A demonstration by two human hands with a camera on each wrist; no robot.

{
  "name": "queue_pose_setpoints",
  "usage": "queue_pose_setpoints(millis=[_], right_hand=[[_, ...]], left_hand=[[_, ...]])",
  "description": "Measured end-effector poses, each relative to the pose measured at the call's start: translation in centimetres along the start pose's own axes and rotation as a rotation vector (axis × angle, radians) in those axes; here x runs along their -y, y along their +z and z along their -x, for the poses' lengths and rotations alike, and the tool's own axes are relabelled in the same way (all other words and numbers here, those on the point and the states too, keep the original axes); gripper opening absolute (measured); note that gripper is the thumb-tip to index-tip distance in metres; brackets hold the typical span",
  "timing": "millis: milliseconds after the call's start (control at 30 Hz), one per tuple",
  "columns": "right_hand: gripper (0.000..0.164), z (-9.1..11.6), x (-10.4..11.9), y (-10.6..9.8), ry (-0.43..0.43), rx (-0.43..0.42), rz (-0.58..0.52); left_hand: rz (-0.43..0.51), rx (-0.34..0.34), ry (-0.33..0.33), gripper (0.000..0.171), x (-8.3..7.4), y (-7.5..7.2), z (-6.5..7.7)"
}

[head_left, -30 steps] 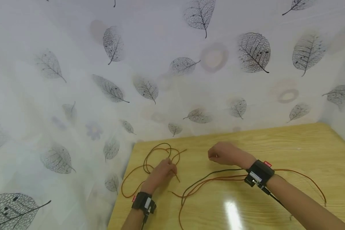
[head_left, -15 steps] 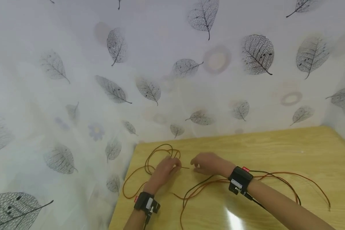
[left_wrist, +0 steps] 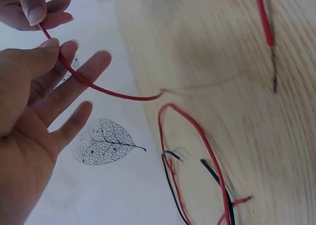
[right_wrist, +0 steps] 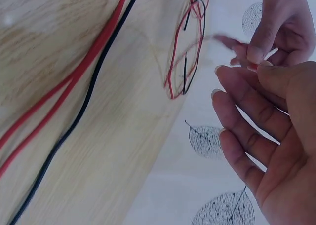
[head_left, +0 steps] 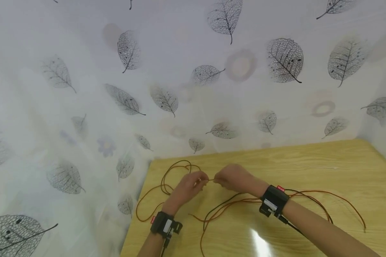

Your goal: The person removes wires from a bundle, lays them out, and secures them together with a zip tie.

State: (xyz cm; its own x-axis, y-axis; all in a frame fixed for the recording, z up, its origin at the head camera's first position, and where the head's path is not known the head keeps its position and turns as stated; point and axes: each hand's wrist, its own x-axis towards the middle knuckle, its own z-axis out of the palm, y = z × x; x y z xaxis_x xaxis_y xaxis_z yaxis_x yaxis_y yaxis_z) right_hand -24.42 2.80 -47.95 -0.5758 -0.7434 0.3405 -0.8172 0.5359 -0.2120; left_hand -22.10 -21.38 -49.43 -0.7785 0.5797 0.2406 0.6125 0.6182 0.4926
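A short red wire [left_wrist: 123, 95] runs between the two hands, its free end curving down past the left fingers in the left wrist view. My left hand [head_left: 188, 187] pinches it between thumb and index finger, with the other fingers spread. Close by on the right, my right hand [head_left: 236, 178] pinches the other end with thumb and index finger, as the right wrist view shows. Only a little wire [head_left: 211, 180] shows between the fingertips. Both hands are above the wooden table [head_left: 260, 228]. Behind the left hand lies a loose coil of red and black wires [left_wrist: 197, 124].
More red and black wires [head_left: 225, 205] stretch across the table beneath the right forearm and out to the right. A thin white strand [head_left: 318, 167] lies toward the back right. A leaf-printed white curtain [head_left: 180, 71] borders the table's left and far edges.
My right hand has come left and taken the end of the red wire. My left hand, holding the wire, has turned and moved slightly right and up toward it.
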Motion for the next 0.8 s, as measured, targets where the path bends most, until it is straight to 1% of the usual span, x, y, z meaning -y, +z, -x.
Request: queue_pose_setpoints(millis=[100, 133, 233, 433, 533, 600, 633, 800], right_hand=[[0.017, 1.5, -1.4, -1.3, 0.058, 0.007, -0.081], [0.015, 2.1, -1.8, -1.8, 0.080, 0.018, -0.114], [0.014, 4.2, -3.4, -3.2, 0.131, 0.047, -0.197], [0.016, 8.3, -6.2, -5.6, 0.172, 0.077, -0.276], [0.017, 10.3, -7.2, -6.4, 0.209, 0.098, -0.303], [0.018, 11.5, -7.7, -6.8, 0.240, 0.128, -0.332], [0.019, 12.1, -7.9, -6.9, 0.259, 0.145, -0.342], [0.020, 14.2, -8.3, -6.9, 0.293, 0.201, -0.372]], left_hand=[[0.016, 0.006, -0.024, 0.012, -0.3, 0.0, 0.0], [0.007, 0.002, -0.024, 0.012, -0.3, 0.0, 0.1], [0.021, -0.005, -0.017, 0.012, 0.0, 0.1, 0.3], [0.055, -0.001, 0.003, 0.014, 0.2, 0.1, 0.5], [0.080, 0.025, -0.006, 0.016, 0.2, 0.3, 0.5], [0.082, 0.051, -0.014, 0.017, 0.2, 0.7, 0.4], [0.080, 0.066, -0.018, 0.018, 0.2, 0.9, 0.4], [0.047, 0.122, -0.034, 0.021, -0.1, 2.4, 0.0]])
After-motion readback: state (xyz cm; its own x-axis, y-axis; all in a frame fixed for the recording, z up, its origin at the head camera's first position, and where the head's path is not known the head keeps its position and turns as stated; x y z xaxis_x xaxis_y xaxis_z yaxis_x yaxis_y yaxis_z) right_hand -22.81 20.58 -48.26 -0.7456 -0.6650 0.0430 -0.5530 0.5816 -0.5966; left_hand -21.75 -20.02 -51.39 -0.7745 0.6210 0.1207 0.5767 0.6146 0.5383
